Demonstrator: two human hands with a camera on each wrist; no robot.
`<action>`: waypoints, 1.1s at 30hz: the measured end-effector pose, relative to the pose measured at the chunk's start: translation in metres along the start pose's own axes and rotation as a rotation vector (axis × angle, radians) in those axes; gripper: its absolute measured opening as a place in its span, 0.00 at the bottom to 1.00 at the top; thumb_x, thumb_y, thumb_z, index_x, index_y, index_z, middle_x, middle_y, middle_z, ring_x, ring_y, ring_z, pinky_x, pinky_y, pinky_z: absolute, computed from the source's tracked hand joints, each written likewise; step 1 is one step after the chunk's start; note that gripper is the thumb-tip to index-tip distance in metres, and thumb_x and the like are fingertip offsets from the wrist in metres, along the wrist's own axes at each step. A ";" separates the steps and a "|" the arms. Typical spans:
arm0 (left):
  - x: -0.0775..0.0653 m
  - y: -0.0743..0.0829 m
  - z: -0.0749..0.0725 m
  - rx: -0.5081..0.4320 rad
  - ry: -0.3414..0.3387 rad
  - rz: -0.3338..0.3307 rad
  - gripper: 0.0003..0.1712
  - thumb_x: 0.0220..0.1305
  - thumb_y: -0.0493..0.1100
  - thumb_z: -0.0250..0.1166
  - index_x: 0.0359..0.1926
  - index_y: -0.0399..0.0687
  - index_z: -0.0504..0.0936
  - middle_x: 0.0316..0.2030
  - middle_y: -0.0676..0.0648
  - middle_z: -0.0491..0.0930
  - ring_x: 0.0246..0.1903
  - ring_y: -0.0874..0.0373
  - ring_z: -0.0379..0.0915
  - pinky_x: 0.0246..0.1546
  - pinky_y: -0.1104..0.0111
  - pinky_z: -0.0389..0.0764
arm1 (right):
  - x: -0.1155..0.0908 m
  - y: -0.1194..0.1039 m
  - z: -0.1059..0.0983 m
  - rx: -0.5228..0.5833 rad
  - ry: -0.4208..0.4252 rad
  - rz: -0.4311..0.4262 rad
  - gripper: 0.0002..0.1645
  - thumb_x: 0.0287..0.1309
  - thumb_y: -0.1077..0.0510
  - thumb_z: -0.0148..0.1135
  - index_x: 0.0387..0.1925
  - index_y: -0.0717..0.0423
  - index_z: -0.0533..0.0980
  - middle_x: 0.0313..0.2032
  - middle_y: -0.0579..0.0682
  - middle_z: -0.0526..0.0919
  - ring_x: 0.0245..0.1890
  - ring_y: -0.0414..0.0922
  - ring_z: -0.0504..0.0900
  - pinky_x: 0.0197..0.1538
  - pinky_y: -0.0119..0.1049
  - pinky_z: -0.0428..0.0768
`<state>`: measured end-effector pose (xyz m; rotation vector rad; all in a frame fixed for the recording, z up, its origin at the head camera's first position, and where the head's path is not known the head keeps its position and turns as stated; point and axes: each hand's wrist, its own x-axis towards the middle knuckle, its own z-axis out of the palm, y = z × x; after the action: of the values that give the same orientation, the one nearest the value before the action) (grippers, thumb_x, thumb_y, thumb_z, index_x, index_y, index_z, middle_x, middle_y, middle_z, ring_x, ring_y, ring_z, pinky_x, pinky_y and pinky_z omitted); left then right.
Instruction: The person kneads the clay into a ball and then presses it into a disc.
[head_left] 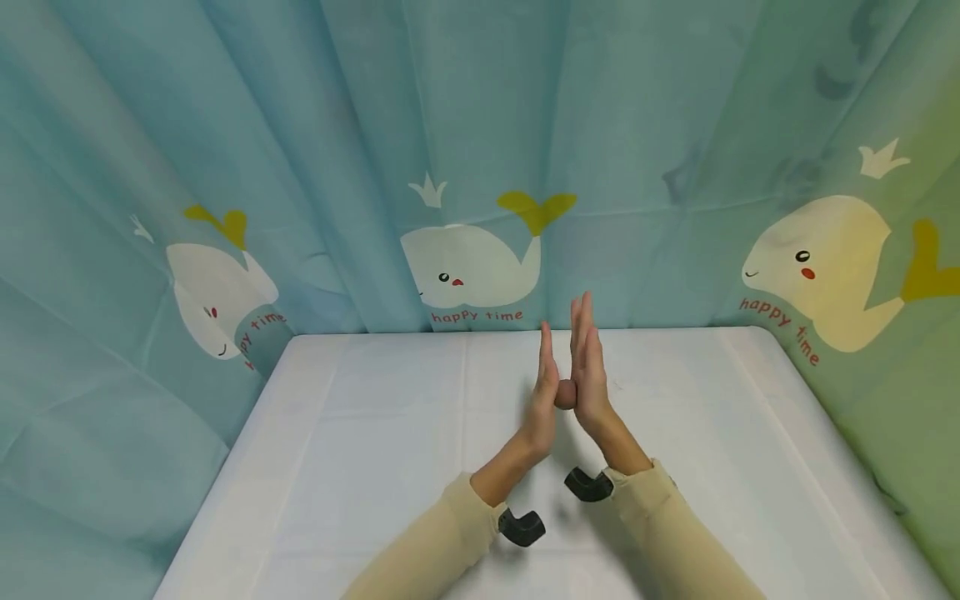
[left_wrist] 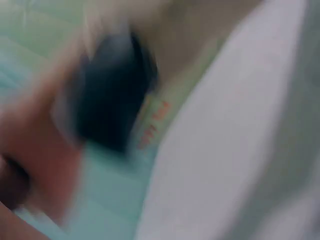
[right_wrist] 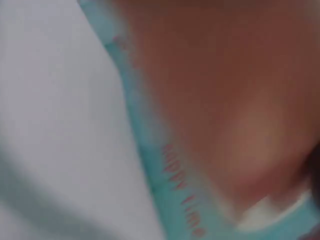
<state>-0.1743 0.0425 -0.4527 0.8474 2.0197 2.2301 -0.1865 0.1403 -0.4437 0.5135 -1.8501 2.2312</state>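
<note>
A small brown ball, its material unclear, sits between my two palms above the white table. My left hand presses it from the left with straight fingers pointing up and away. From the other side my right hand bears on it, fingers straight too. In the left wrist view the dark ball shows at the left edge by a blurred hand. The right wrist view is mostly filled by my blurred right hand, with a dark bit of the ball at its right edge.
A white-covered table lies beneath the hands. Blue-green curtains printed with whales and "happy time" hang behind it and at both sides. A black wrist camera mount juts from the left sleeve, another from the right sleeve.
</note>
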 end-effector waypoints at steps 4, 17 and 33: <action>0.007 0.012 -0.003 0.060 0.055 0.046 0.38 0.81 0.61 0.22 0.83 0.53 0.28 0.82 0.53 0.27 0.80 0.59 0.22 0.77 0.48 0.31 | -0.012 0.022 0.002 -0.025 -0.031 0.037 0.36 0.80 0.36 0.17 0.82 0.36 0.29 0.82 0.41 0.32 0.81 0.41 0.31 0.77 0.58 0.31; 0.008 -0.017 -0.006 0.082 0.048 -0.069 0.44 0.77 0.70 0.18 0.83 0.52 0.29 0.82 0.49 0.25 0.79 0.52 0.18 0.74 0.40 0.28 | 0.002 0.012 -0.001 -0.351 0.005 -0.094 0.34 0.82 0.46 0.17 0.83 0.41 0.34 0.82 0.46 0.32 0.80 0.47 0.27 0.76 0.55 0.25; 0.011 -0.018 -0.007 0.051 0.035 -0.048 0.40 0.80 0.64 0.18 0.83 0.52 0.28 0.82 0.50 0.26 0.79 0.52 0.17 0.74 0.41 0.26 | -0.004 0.014 0.005 -0.207 0.012 -0.045 0.33 0.83 0.48 0.17 0.83 0.39 0.32 0.82 0.42 0.34 0.81 0.44 0.30 0.76 0.59 0.31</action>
<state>-0.1925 0.0431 -0.4649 0.7602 2.0969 2.1934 -0.1873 0.1330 -0.4571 0.4974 -2.0124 1.9810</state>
